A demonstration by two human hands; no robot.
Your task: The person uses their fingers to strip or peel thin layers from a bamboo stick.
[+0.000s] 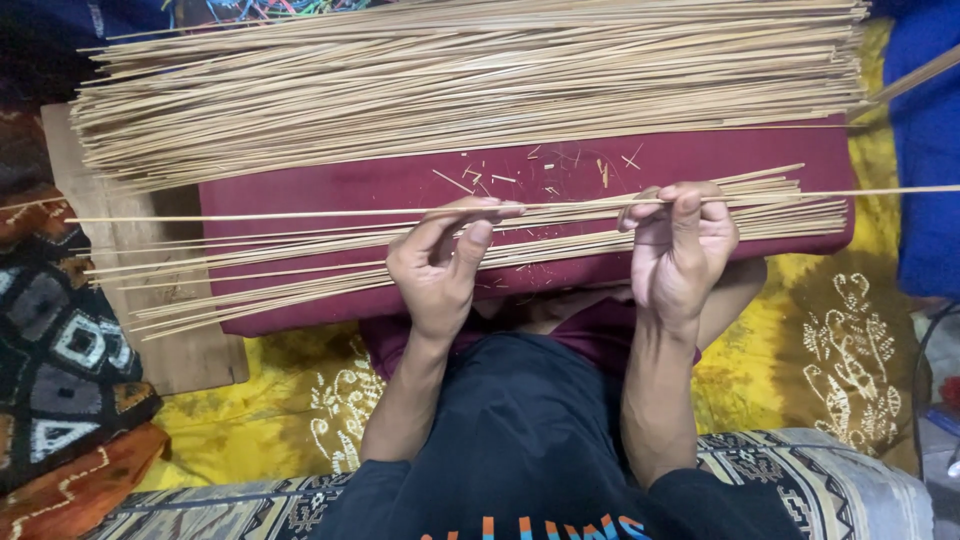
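Observation:
My left hand [440,265] and my right hand [683,245] both pinch one long thin bamboo stick [270,213], held level across a maroon cloth-covered board [330,190]. Just under the hands a smaller loose row of similar sticks [300,270] lies along the board's near edge. A thick pile of sticks [470,75] covers the board's far side. Short splinters [545,170] are scattered on the maroon cloth between the two groups.
A wooden plank [190,350] sticks out under the board at the left. Yellow patterned cloth [830,340] lies below and to the right. A dark patterned textile [60,360] is at the left, blue fabric [930,150] at the right.

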